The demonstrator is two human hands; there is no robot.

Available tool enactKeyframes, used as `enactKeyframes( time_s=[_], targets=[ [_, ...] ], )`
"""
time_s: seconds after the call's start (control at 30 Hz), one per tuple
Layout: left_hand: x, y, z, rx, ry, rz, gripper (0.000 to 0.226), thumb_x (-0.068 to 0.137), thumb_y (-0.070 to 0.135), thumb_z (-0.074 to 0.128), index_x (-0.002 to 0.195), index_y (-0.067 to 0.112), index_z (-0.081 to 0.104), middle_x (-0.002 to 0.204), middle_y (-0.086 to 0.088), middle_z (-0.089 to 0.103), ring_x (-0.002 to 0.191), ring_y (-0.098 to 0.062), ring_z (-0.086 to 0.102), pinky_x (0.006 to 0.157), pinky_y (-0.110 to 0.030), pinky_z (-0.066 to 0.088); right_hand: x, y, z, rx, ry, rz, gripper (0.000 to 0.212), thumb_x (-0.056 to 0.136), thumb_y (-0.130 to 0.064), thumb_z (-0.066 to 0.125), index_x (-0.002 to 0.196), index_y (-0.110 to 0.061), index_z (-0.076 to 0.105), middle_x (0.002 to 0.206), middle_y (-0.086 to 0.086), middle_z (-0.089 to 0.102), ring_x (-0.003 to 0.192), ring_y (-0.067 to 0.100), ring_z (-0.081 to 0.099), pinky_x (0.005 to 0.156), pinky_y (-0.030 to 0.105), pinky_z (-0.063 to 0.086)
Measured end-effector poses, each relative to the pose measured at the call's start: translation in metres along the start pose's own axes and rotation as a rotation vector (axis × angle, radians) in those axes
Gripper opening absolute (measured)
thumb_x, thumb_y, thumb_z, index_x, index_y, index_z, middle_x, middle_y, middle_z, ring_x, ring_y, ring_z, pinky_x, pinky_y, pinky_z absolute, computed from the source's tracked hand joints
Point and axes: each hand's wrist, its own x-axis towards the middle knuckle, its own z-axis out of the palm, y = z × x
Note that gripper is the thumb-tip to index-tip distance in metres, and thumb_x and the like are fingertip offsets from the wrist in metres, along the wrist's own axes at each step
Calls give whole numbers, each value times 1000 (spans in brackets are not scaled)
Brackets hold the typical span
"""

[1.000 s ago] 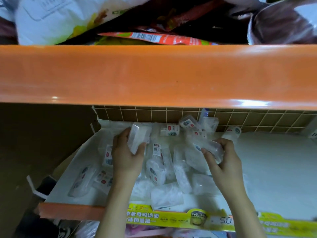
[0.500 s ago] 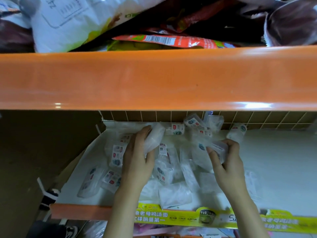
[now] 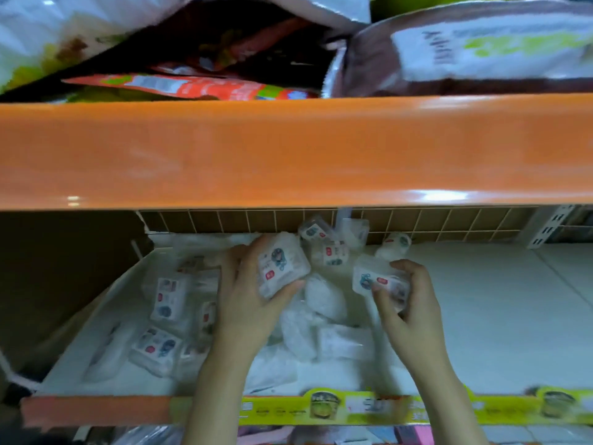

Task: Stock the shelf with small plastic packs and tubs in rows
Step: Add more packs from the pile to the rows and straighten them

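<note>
Tilting pack [image 3: 279, 267], label up-facing.

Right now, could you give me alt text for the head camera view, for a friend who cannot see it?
A person's left hand and right hand each hold a small clear plastic pack over a white shelf strewn with loose packs. An orange shelf edge crosses above, carrying large bags.

Head camera, single view: faces forward and down, close to white shelf [image 3: 500, 316], beneath orange shelf edge [image 3: 288, 152].
</note>
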Motion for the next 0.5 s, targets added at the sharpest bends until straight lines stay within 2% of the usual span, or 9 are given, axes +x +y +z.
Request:
enactKeyframes(
  time_s=[0.07,0.1,0.17,0.23,0.33,0.43,0.5],
  targets=[
    [-6,15,16,-52,13,-87,77,57,54,80,125,44,44,122,7,44,115,-17,48,97,-33,44,4,11,-20,23,-34,20,52,80,-6,71,115,-30,40,114,3,50,101,9,54,77,4,38],
    [-10,23,26,-50,33,-102,75,55,62,74,121,47,41,120,8,46,114,-19,50,94,-42,47,6,17,-32,31,-67,35,60,76,1,71,116,-28,38,116,6,48,102,14,55,78,4,38],
    [-18,45,47,-13,82,-90,73,54,66,68,116,42,40,113,10,46,109,-21,52,88,-47,48,11,27,-58,50,-129,61,68,73,8,70,118,-27,34,118,9,46,102,17,56,79,4,39],
    [-28,71,67,-11,124,-86,77,55,65,70,118,30,44,108,11,48,103,-22,55,83,-45,51,13,36,-83,95,-194,89,70,73,11,68,116,-31,31,118,6,44,100,11,57,79,6,41],
    [-44,104,96,-78,132,-103,80,56,64,69,118,19,43,109,-2,59,97,-23,61,76,-41,54,15,48,-112,128,-255,112,71,73,17,62,111,-34,30,112,0,46,90,-3,57,76,5,41],
    [-60,130,112,-80,146,-85,74,61,66,61,122,32,35,116,-6,60,101,-23,61,81,-36,53,14,59,-131,128,-296,112,69,70,25,52,110,-27,29,105,-5,46,84,-11,55,74,2,39],
    [-68,140,115,-51,119,-23,69,70,66,54,132,43,32,128,-1,53,109,-12,52,87,-20,43,12,64,-140,122,-324,106,67,70,25,51,106,-27,29,103,-4,48,84,-12,54,72,2,39]
  ],
)
